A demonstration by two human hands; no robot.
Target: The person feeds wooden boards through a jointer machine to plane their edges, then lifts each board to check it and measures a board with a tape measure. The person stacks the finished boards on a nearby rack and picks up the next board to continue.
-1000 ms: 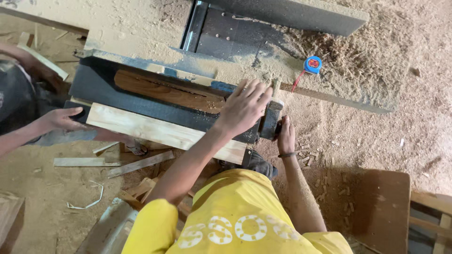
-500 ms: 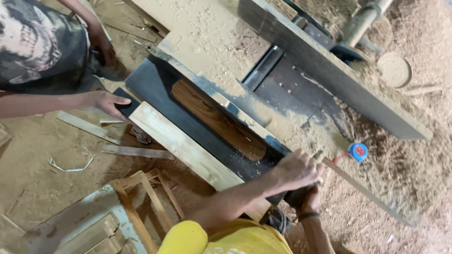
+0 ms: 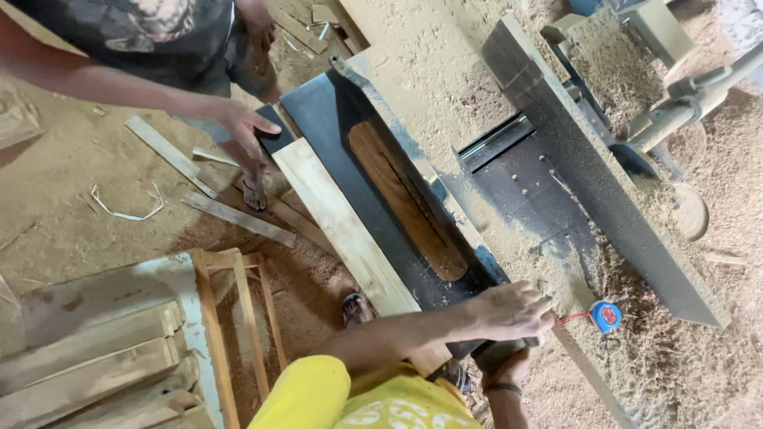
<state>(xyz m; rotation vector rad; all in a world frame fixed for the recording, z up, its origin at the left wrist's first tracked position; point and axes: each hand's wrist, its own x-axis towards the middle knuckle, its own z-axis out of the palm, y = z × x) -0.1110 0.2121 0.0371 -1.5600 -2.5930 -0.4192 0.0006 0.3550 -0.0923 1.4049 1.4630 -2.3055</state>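
A pale wooden plank (image 3: 342, 230) lies lengthwise on the dark table of a woodworking machine (image 3: 318, 119), beside a brown wooden insert (image 3: 405, 202). My left hand (image 3: 513, 310) rests palm down on the near end of the table, fingers loosely together, holding nothing. Just below it, my right hand (image 3: 502, 364), with a wristband, curls around a dark part under the table's end; much of it is hidden. A co-worker's hand (image 3: 248, 127) touches the plank's far end.
A blue and red tape measure (image 3: 606, 315) lies in sawdust just right of my left hand. A long grey fence (image 3: 604, 191) runs along the machine. Wood offcuts (image 3: 238, 218) litter the floor, and stacked boards and a wooden frame (image 3: 103, 349) stand at lower left.
The view has swung round, so the machine now runs diagonally. My hands have stayed at the near end of the table. The co-worker's hand remains at the plank's far end.
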